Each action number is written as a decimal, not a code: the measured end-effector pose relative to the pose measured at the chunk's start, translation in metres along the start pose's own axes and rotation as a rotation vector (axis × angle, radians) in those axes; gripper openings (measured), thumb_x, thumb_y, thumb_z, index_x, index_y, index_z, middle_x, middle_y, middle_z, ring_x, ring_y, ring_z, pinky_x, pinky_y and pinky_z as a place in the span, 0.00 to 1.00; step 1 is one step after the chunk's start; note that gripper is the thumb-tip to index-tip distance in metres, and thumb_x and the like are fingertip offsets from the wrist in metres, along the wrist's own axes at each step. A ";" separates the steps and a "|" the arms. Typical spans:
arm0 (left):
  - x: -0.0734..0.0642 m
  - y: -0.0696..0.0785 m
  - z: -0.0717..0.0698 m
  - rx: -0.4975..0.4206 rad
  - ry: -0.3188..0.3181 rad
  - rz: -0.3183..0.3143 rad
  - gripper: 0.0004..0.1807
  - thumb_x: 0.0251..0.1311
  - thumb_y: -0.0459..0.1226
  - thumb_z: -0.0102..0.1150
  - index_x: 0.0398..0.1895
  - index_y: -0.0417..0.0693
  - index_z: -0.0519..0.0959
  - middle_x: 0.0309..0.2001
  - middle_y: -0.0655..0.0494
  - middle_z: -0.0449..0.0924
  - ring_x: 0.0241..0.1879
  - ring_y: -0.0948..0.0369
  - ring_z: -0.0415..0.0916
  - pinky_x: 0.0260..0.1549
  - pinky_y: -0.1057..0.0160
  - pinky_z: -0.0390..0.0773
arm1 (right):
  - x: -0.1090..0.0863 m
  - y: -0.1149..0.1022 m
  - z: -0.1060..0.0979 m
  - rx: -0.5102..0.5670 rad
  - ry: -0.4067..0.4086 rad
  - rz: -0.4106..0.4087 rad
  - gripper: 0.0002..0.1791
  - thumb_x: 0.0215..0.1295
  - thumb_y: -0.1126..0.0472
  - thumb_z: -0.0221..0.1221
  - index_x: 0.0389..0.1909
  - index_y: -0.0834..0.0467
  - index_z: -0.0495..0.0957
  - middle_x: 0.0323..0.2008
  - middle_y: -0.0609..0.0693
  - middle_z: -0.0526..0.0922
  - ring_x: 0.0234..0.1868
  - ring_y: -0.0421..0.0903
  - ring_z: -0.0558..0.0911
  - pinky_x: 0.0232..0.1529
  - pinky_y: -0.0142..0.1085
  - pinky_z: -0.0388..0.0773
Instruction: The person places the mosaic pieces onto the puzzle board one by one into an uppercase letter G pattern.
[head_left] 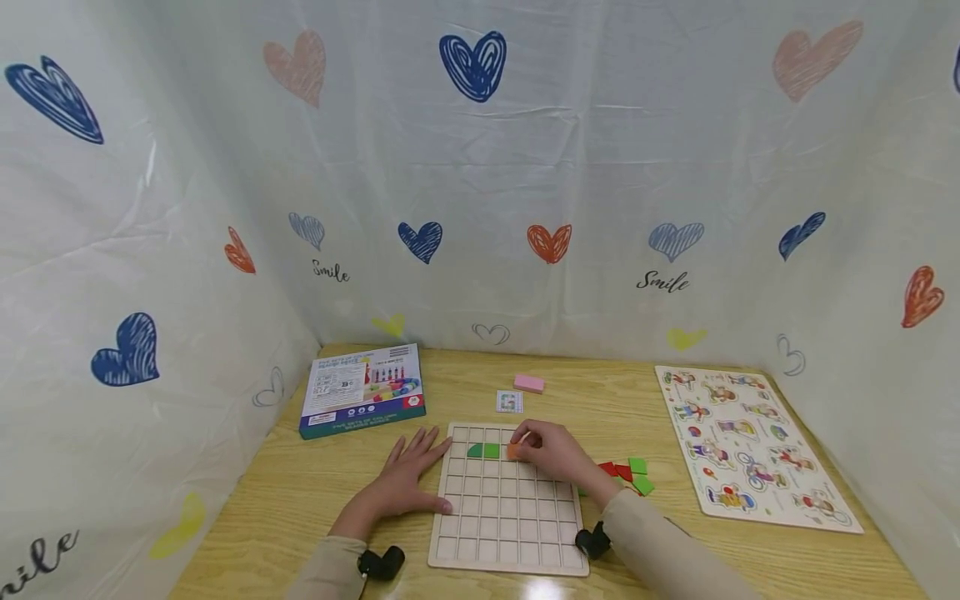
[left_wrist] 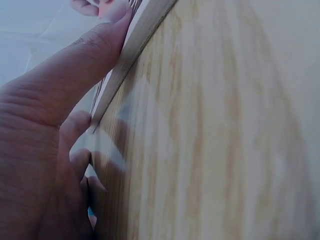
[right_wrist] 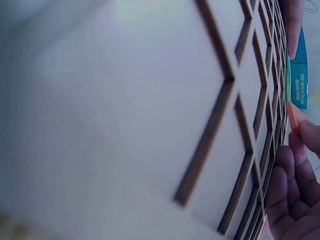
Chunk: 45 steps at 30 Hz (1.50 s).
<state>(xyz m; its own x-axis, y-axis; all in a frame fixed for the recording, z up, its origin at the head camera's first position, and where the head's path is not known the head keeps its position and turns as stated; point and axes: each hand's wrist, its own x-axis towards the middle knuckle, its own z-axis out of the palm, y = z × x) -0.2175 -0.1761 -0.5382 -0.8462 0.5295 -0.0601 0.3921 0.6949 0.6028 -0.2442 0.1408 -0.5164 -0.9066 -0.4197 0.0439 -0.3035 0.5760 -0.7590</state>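
A pale wooden grid board [head_left: 487, 529] lies on the table. My left hand [head_left: 405, 479] rests at its left side with fingers spread; in the left wrist view the thumb [left_wrist: 95, 50] touches the board's edge. My right hand [head_left: 555, 452] pinches an orange tile [head_left: 513, 452] over the second row of cells. The right wrist view shows this orange tile [right_wrist: 296, 116] tilted between thumb and finger, close to the grid. To its left, a green square tile [head_left: 491, 451] and a green tile with a rounded edge [head_left: 476, 451] sit in neighbouring cells of that row.
Red tiles [head_left: 623, 472] and green tiles [head_left: 637, 465] lie right of the board, partly behind the right forearm. Beyond the board are a small pattern card [head_left: 509, 402] and a pink block [head_left: 528, 383]. A game box [head_left: 363, 390] stands back left, a picture puzzle board [head_left: 750, 450] right.
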 end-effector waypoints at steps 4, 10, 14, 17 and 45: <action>0.000 0.000 0.000 0.001 0.000 -0.001 0.59 0.50 0.60 0.74 0.81 0.50 0.56 0.82 0.42 0.42 0.80 0.41 0.33 0.74 0.35 0.30 | 0.005 -0.003 0.003 -0.019 -0.014 0.001 0.03 0.73 0.61 0.61 0.42 0.51 0.83 0.31 0.41 0.81 0.30 0.40 0.77 0.33 0.35 0.76; 0.001 -0.001 0.001 0.007 0.002 -0.003 0.59 0.50 0.61 0.74 0.81 0.50 0.56 0.82 0.42 0.42 0.80 0.41 0.33 0.74 0.35 0.30 | 0.010 -0.006 0.008 -0.060 -0.014 0.007 0.03 0.71 0.63 0.62 0.41 0.53 0.82 0.29 0.41 0.80 0.28 0.40 0.75 0.32 0.35 0.75; 0.001 0.000 0.001 0.003 0.006 0.003 0.59 0.49 0.61 0.74 0.81 0.50 0.56 0.82 0.42 0.42 0.80 0.41 0.34 0.74 0.35 0.30 | 0.009 -0.007 0.010 -0.110 -0.024 -0.009 0.02 0.69 0.63 0.64 0.40 0.53 0.83 0.29 0.41 0.78 0.29 0.39 0.75 0.32 0.36 0.74; 0.001 0.000 0.001 0.003 0.005 0.003 0.59 0.49 0.61 0.74 0.81 0.50 0.56 0.82 0.42 0.42 0.80 0.41 0.34 0.74 0.35 0.30 | 0.008 -0.008 0.010 -0.129 -0.023 -0.018 0.02 0.69 0.62 0.65 0.40 0.53 0.84 0.30 0.41 0.78 0.30 0.39 0.75 0.33 0.36 0.74; 0.001 0.000 0.001 0.019 0.007 -0.010 0.60 0.50 0.62 0.73 0.81 0.51 0.56 0.82 0.44 0.42 0.80 0.42 0.33 0.74 0.36 0.30 | -0.033 0.023 -0.037 0.066 0.048 0.072 0.11 0.74 0.65 0.59 0.53 0.59 0.83 0.36 0.46 0.81 0.34 0.42 0.77 0.31 0.33 0.75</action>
<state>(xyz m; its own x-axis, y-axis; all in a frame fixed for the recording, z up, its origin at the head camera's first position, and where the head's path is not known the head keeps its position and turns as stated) -0.2176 -0.1748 -0.5390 -0.8526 0.5191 -0.0604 0.3905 0.7096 0.5866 -0.2324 0.1937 -0.5114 -0.9388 -0.3441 0.0176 -0.2185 0.5550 -0.8026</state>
